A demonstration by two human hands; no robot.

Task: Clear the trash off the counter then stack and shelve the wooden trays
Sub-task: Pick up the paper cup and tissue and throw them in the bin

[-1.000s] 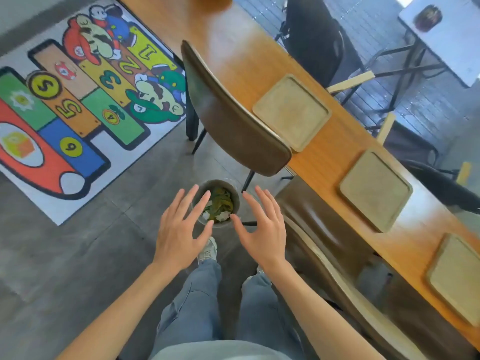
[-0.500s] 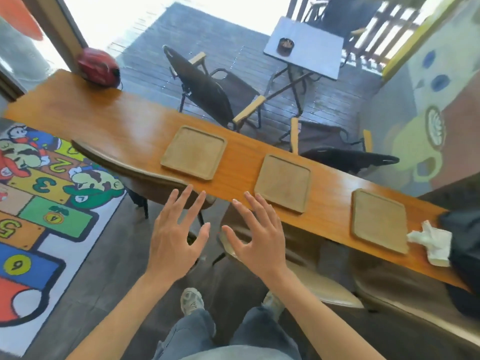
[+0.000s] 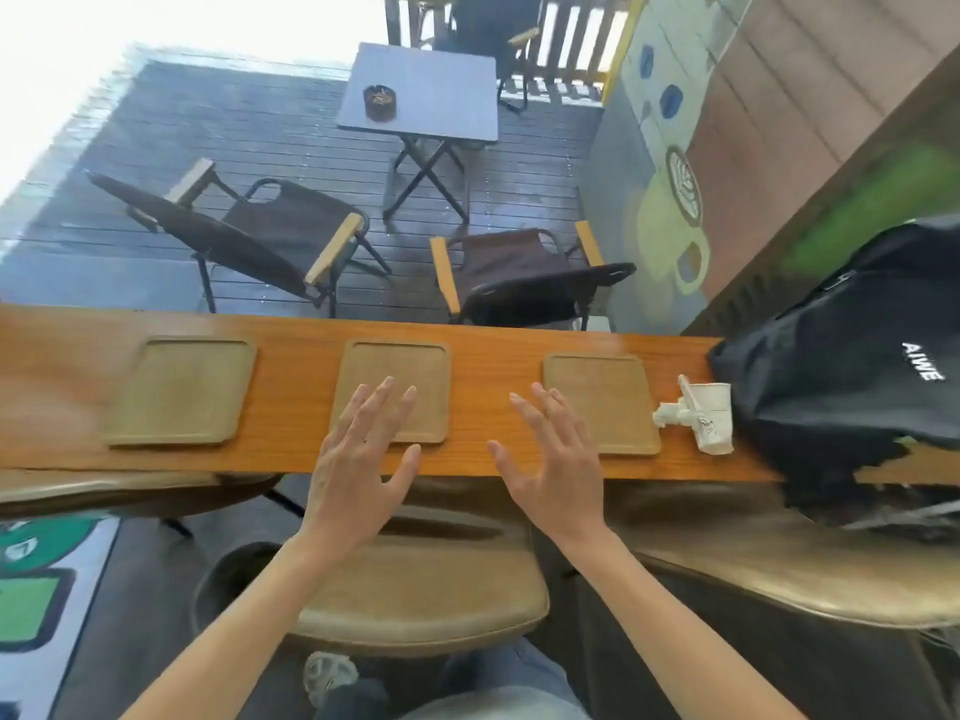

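My spread, empty left hand (image 3: 358,470) hovered over the middle tray (image 3: 395,389); the crumpled paper cup (image 3: 709,415) lay right of my open, empty right hand (image 3: 553,467).

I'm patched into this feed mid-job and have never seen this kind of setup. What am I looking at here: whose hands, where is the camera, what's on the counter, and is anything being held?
There is no machine here. A person is doing the job with bare hands, and the single wide-angle camera sits on their head, looking forward and down, so straight edges bend a little.

The left hand and right hand are both spread open over the near edge of the wooden counter, and neither holds anything.

On the counter lie three wooden trays in a row: the left tray, the middle tray, partly behind the left hand's fingers, and the right tray. All three look empty. Right of them lies the trash: a crumpled paper cup on its side, close to a black bag.

Through the window behind are folding chairs and a small table.
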